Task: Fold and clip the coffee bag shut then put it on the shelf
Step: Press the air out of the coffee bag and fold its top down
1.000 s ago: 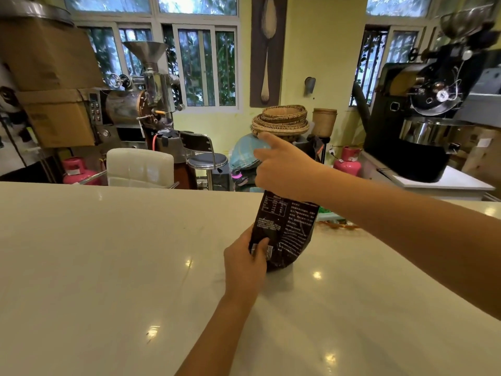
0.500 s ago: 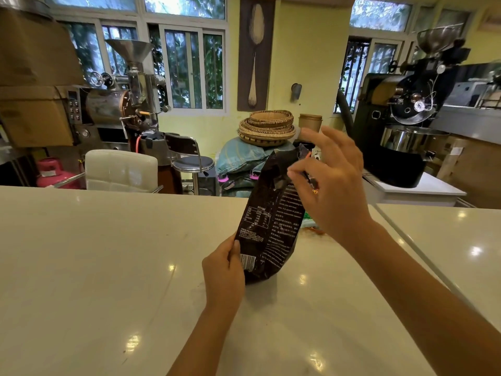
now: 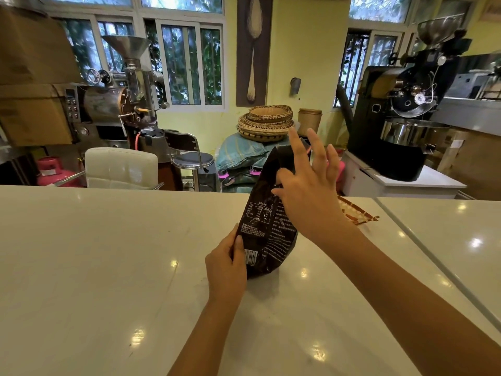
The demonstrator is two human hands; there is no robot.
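Note:
A dark brown coffee bag (image 3: 267, 226) with white print and a barcode stands upright on the white counter (image 3: 108, 253), leaning a little to the right. My left hand (image 3: 226, 267) grips its lower left edge, thumb by the barcode. My right hand (image 3: 306, 185) is at the bag's upper right part, thumb and a bent finger against the bag, the other fingers spread upward. The bag's top edge stands up behind those fingers, partly hidden. No clip and no shelf are in view.
A flat brown patterned packet (image 3: 355, 213) lies on the counter just right of the bag. A seam (image 3: 433, 261) splits the counter on the right. Beyond the counter are a white chair (image 3: 122, 166), a stool (image 3: 192, 158), stacked baskets (image 3: 267, 122) and two roasting machines (image 3: 401, 109).
A second ago my right hand covered the bag's folded-down top. It has since lifted and opened its fingers, and the top now stands up. The view has shifted slightly; my left hand keeps its grip.

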